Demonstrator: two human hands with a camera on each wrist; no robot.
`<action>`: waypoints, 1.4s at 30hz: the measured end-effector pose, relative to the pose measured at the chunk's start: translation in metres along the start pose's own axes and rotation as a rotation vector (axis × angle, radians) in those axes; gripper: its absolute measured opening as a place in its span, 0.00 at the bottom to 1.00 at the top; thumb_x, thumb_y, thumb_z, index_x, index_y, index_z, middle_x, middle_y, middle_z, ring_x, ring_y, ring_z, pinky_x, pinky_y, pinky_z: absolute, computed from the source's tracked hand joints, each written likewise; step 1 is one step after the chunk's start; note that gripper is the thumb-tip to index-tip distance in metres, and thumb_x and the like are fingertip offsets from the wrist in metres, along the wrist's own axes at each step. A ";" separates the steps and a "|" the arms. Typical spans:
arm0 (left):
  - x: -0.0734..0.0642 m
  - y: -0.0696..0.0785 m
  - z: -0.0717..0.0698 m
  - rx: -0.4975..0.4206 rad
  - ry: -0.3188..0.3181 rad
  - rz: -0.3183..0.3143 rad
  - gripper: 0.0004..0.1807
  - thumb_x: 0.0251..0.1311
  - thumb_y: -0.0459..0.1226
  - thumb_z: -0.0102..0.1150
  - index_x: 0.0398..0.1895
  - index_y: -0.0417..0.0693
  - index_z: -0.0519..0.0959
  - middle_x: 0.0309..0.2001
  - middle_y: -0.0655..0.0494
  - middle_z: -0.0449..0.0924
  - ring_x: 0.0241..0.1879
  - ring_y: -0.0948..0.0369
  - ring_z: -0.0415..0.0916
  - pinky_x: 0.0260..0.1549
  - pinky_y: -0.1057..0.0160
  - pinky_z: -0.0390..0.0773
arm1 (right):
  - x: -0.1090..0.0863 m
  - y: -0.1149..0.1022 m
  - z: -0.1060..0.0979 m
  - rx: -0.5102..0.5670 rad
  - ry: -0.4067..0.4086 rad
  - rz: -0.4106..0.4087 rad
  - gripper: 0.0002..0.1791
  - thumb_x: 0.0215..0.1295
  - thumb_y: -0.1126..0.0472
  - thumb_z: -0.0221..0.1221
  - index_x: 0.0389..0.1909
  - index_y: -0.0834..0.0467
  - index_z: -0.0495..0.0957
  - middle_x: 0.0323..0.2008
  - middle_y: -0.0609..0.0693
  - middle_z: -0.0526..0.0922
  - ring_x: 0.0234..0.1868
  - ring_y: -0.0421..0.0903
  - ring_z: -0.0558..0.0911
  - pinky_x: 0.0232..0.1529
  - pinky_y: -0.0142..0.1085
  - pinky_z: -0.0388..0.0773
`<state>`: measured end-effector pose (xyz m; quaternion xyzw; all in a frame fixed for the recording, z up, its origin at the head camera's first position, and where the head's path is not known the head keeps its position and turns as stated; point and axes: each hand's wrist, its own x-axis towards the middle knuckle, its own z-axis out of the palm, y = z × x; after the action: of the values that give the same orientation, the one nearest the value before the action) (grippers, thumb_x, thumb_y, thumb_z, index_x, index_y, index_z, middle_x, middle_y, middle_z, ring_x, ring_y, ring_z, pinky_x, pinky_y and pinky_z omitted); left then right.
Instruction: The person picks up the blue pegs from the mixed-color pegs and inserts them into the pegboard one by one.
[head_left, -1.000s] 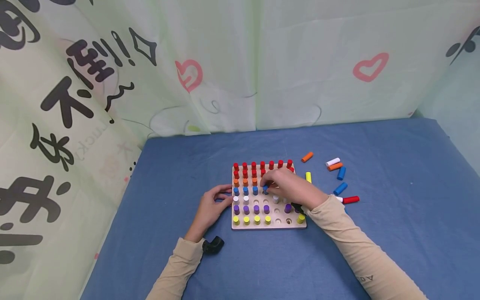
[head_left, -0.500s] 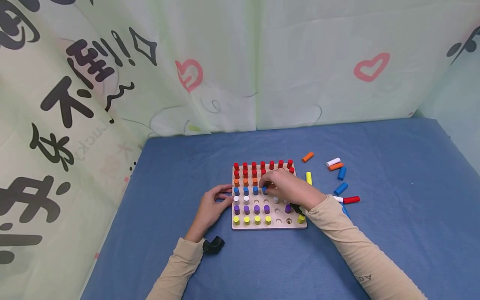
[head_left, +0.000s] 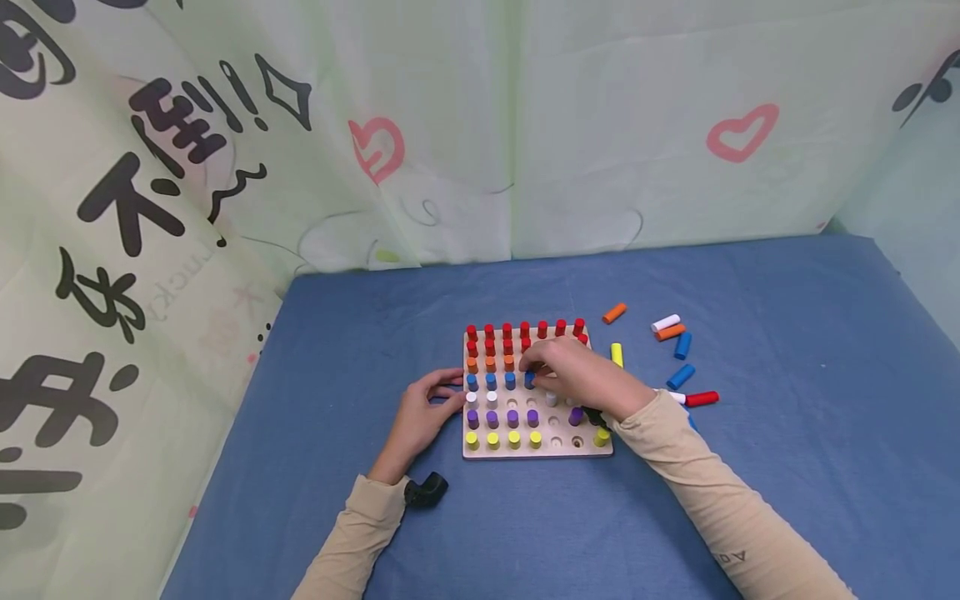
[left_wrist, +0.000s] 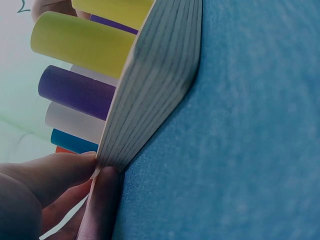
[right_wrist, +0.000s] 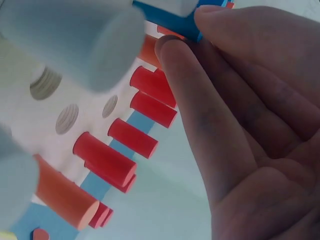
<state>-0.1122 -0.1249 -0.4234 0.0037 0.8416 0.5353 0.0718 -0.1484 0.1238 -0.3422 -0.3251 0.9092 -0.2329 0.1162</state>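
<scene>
A wooden pegboard (head_left: 491, 451) carries rows of red, orange, blue, white, purple and yellow pegs, with several holes bare. My right hand (head_left: 581, 371) reaches over its middle and pinches a blue peg (head_left: 529, 380) at the end of the blue row. In the right wrist view, thumb and finger close on that blue peg (right_wrist: 167, 20), partly behind a blurred pale peg (right_wrist: 75, 40). My left hand (head_left: 420, 417) rests at the board's left side. The left wrist view shows its thumb tip at the top rim and a fingertip against the side edge (left_wrist: 150, 85).
Loose pegs lie on the blue cloth right of the board: orange (head_left: 614, 313), white (head_left: 665, 322), yellow (head_left: 617, 354), blue (head_left: 681, 377) and red (head_left: 702, 399) among them. A pale printed curtain (head_left: 457, 200) hangs behind the table.
The blue peg in my right hand has come slightly down and left, into line with its row. The left hand and the board stay in place.
</scene>
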 end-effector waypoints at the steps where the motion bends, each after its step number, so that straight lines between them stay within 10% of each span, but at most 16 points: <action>1: 0.000 0.000 0.000 0.002 0.000 -0.001 0.21 0.64 0.35 0.64 0.60 0.47 0.79 0.52 0.52 0.83 0.44 0.59 0.81 0.44 0.62 0.83 | -0.001 0.000 -0.001 0.004 0.002 0.001 0.12 0.60 0.70 0.67 0.46 0.62 0.84 0.44 0.54 0.86 0.43 0.47 0.83 0.46 0.41 0.82; 42: 0.001 -0.001 0.001 0.008 0.011 0.023 0.20 0.63 0.34 0.65 0.59 0.47 0.79 0.51 0.51 0.83 0.43 0.59 0.81 0.42 0.62 0.82 | -0.054 0.026 -0.027 0.003 0.175 0.066 0.14 0.57 0.70 0.69 0.45 0.65 0.83 0.41 0.56 0.85 0.39 0.49 0.85 0.43 0.46 0.84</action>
<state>-0.1134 -0.1245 -0.4245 0.0106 0.8441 0.5326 0.0612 -0.1314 0.1855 -0.3290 -0.2732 0.9257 -0.2578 0.0447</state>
